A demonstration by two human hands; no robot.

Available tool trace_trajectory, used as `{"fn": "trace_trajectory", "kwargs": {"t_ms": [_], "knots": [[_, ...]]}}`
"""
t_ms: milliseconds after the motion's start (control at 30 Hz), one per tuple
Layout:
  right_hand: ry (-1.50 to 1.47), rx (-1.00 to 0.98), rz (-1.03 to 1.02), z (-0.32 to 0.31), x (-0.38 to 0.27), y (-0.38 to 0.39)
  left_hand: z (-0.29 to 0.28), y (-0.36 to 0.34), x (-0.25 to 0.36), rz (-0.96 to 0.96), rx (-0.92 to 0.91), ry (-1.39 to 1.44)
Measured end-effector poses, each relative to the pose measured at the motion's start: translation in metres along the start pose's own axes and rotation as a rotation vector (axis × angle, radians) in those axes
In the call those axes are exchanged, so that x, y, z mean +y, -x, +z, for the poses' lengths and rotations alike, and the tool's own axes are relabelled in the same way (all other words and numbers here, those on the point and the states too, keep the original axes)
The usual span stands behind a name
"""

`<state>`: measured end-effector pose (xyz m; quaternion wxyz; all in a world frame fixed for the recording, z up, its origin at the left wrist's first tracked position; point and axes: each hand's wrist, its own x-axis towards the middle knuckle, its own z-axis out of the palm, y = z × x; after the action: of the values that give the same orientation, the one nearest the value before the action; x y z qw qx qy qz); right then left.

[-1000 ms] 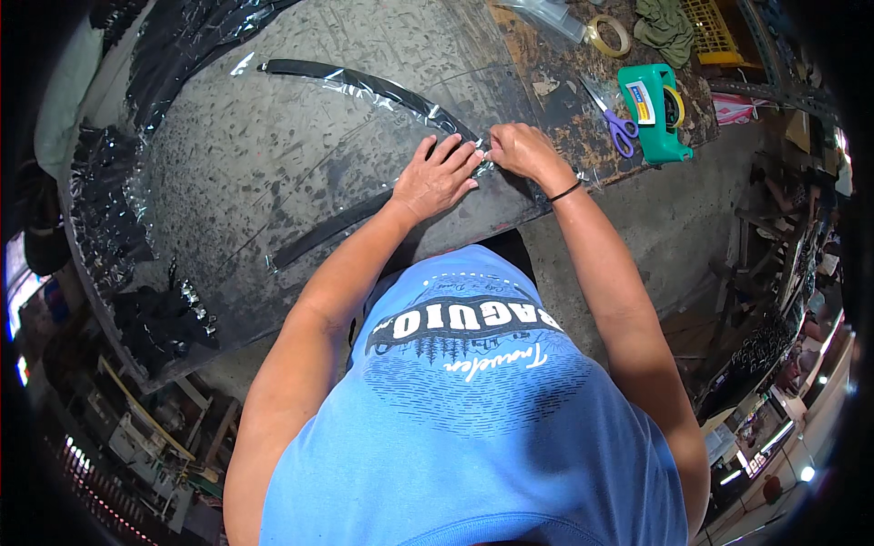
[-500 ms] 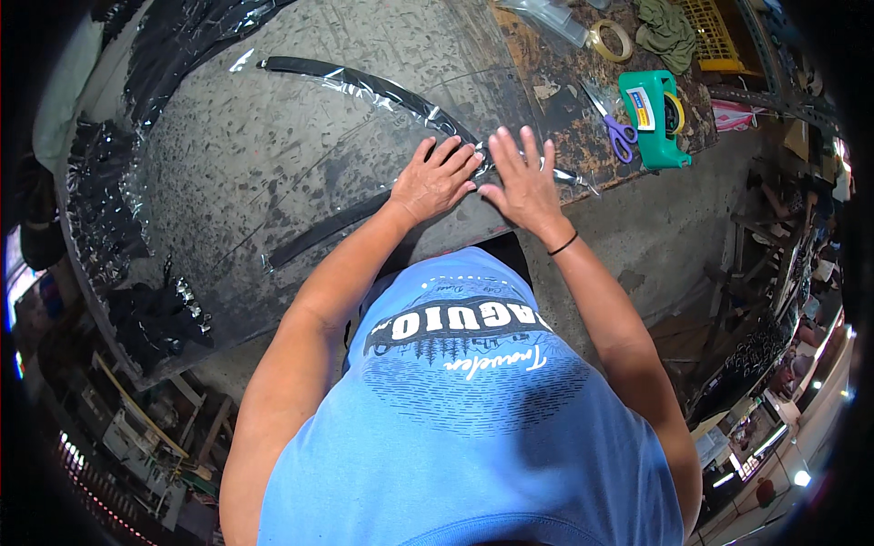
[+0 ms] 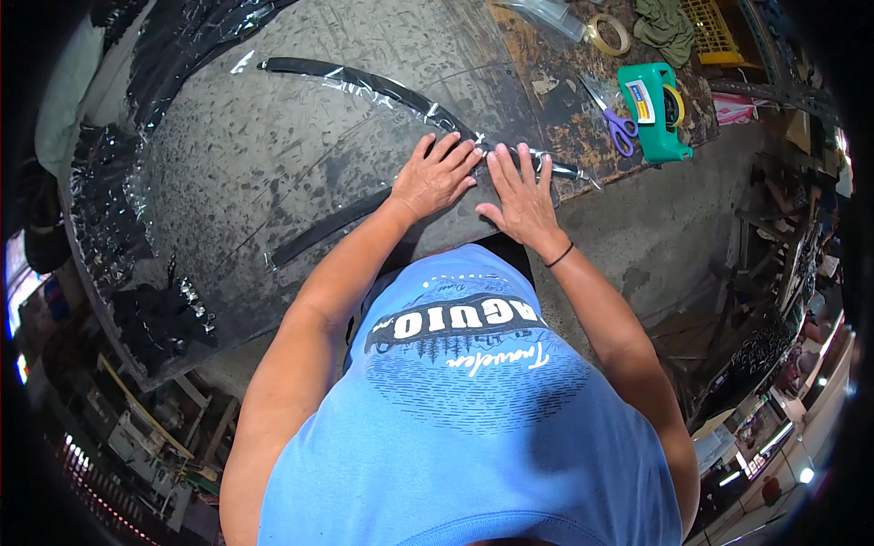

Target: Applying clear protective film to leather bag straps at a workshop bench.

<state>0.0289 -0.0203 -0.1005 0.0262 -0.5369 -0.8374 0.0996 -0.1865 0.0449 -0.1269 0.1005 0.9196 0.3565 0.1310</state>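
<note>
Clear plastic wrap (image 3: pixel 382 136) under flat hands.

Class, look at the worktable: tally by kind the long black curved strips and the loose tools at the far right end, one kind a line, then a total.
Black curved strips: 2
Scissors: 1
Green tape dispenser: 1
Tape roll: 1
Total: 5
</note>
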Motion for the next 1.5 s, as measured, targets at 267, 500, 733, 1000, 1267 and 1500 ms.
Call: {"fn": "trace_trajectory", "kwargs": {"t_ms": [267,500,733,1000,1267,1500], "knots": [[-0.038,0.027,0.064,0.0,-0.016,0.012,-0.001,-0.002,-0.001,0.013,-0.004,-0.009],[-0.031,0.001,0.111,-0.021,-0.017,0.016,-0.001,-0.001,0.002,0.01,-0.021,-0.012],[-0.684,0.384,0.82,-0.048,0.06,0.086,-0.002,-0.002,0.004,0.029,-0.008,-0.073],[-0.867,0.774,1.084,-0.116,0.242,0.145,-0.01,-0.011,0.018,0.011,-0.051,-0.068],[-0.909,0.422,0.94,-0.142,0.321,0.08,-0.009,-0.013,0.035,-0.098,-0.135,-0.179],[-0.977,0.108,0.759,-0.138,0.332,0.05,-0.008,-0.013,0.055,-0.203,-0.145,-0.251]]}}
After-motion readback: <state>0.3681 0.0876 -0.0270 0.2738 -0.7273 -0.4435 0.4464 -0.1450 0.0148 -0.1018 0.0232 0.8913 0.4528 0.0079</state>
